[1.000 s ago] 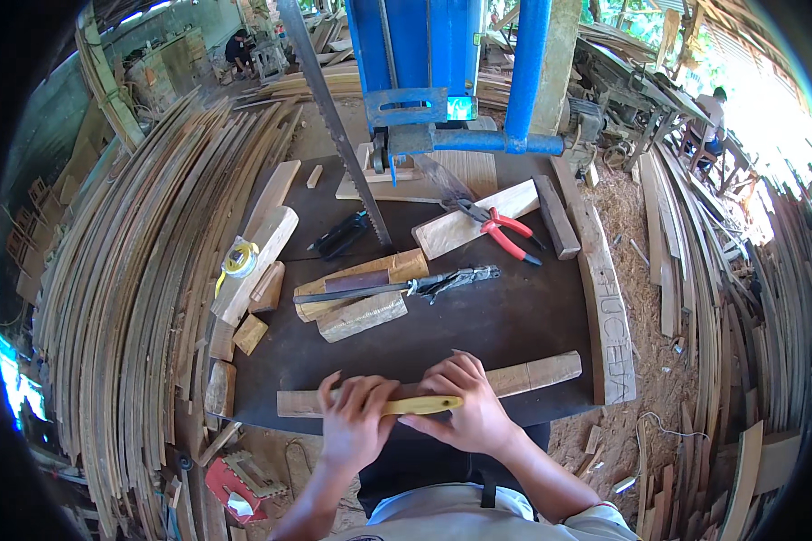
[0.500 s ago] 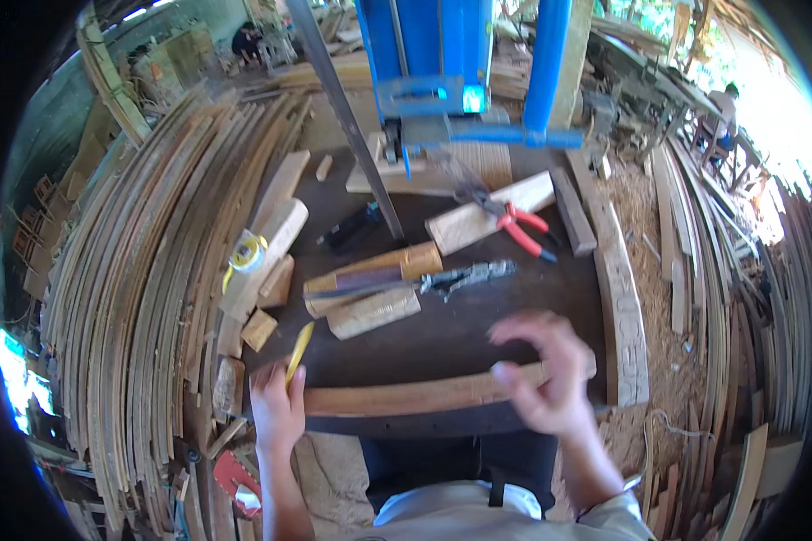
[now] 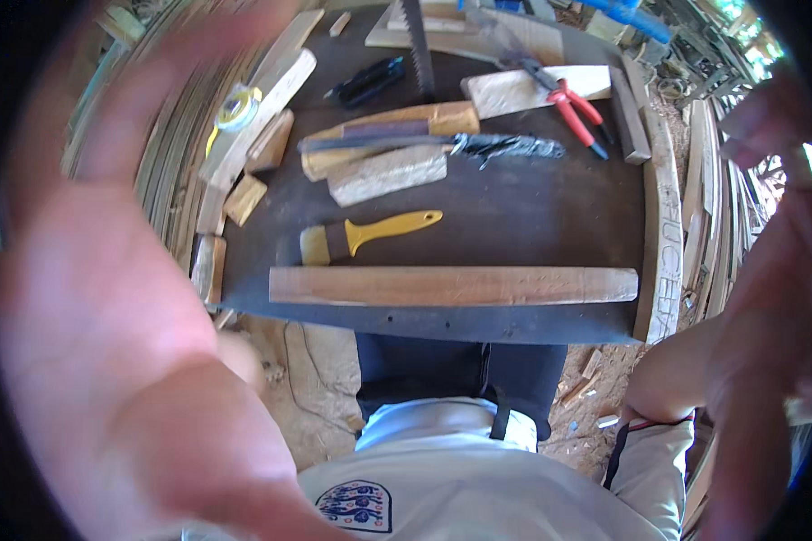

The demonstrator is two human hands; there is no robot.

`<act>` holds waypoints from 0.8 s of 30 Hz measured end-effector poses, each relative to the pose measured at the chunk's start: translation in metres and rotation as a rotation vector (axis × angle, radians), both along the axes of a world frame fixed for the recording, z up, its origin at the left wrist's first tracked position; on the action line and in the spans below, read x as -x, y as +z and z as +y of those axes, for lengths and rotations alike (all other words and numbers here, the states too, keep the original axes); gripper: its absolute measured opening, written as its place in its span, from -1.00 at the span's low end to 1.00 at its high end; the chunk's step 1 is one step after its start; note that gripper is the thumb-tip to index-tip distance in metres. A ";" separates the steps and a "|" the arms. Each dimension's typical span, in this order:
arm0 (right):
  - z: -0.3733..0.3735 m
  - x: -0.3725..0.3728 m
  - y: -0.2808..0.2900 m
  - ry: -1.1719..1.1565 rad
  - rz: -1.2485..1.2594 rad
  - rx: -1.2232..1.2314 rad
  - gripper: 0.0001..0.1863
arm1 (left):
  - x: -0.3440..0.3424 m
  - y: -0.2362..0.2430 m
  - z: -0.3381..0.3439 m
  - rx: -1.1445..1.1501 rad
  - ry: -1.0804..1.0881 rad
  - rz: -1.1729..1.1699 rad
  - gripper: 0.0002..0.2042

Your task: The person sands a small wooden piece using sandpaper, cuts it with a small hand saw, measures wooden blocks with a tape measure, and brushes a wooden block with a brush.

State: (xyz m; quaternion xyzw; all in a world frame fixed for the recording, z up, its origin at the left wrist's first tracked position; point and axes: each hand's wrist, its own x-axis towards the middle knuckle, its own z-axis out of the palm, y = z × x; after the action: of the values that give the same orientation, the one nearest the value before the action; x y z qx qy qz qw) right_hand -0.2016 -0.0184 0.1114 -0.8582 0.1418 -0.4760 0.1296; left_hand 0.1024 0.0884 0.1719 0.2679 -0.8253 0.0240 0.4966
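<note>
Both hands have swung up close beside the camera since the earlier frame, and the yellow-handled brush (image 3: 395, 225), then in the left hand (image 3: 108, 293), now lies on the table. With the brush down, the long board (image 3: 451, 285) is untouched, so handwork on it seems paused. Blurred, the left hand looks loosely spread with nothing visible in it; how closed the right hand (image 3: 789, 207) is, or whether it has hold of anything, I cannot tell. Between the hands and below them, the brush lies just beyond the board on the dark tabletop (image 3: 550, 216). Farther out from the hands come a tool with a wrapped handle (image 3: 507, 145), red-handled pliers (image 3: 576, 117) and a toothed saw blade (image 3: 418, 50). Stacked wood strips (image 3: 173, 180) stand past the table's left side, and scraps litter the floor (image 3: 320, 361).
</note>
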 end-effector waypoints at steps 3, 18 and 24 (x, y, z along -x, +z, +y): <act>0.004 -0.006 0.007 -0.033 0.054 -0.022 -0.01 | -0.002 0.000 0.005 -0.029 0.091 -0.028 -0.21; 0.009 -0.007 0.057 -0.354 0.278 0.009 -0.28 | -0.039 -0.018 0.008 -0.039 0.380 -0.228 -0.47; 0.006 -0.006 0.063 -0.404 0.245 0.016 -0.54 | -0.045 -0.013 0.002 -0.007 0.511 -0.284 -0.56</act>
State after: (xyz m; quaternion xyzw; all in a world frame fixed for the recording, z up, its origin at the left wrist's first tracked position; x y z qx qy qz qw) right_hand -0.1955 -0.0123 0.1749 -0.8648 0.3218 -0.3855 0.0067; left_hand 0.1470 0.0900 0.1590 0.4630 -0.7923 0.1826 0.3531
